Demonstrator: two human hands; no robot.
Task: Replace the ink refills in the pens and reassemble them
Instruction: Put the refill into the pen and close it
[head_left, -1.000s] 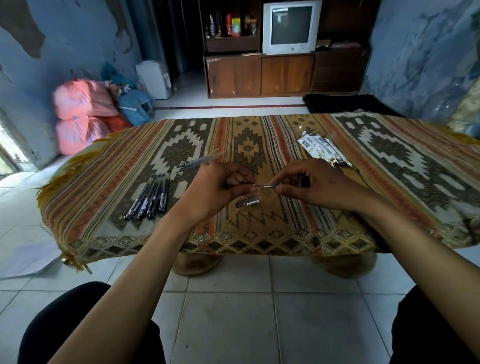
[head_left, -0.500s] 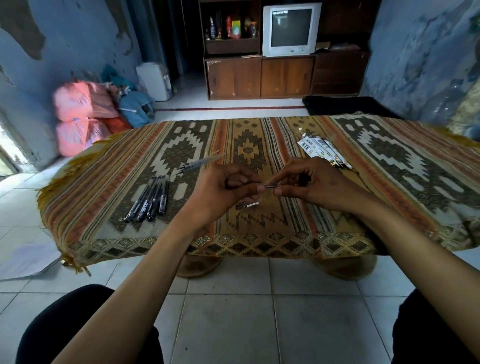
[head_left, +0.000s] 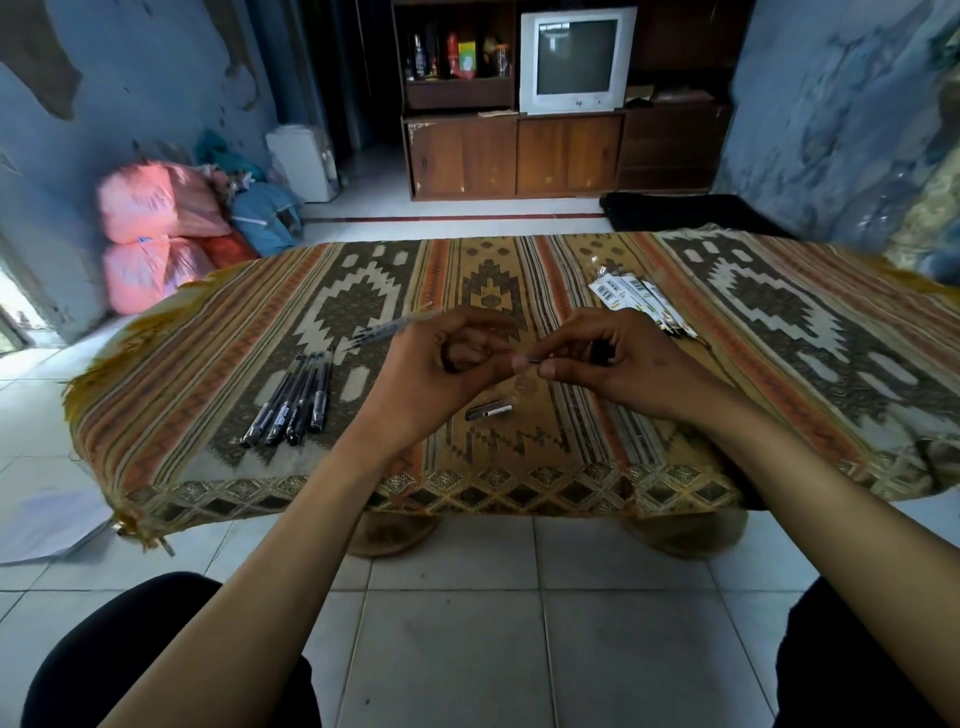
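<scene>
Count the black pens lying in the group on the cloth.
4 pens, side by side on the cloth left of the left hand. More may hide between them.

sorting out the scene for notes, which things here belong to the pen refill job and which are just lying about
Part of the job:
- thin refill pinched between left hand and right hand
- clear barrel in the left hand
- black pens on the cloth
- packets at the right
- pen cap

Lying about:
- television
- pink bags
- paper on the floor
</scene>
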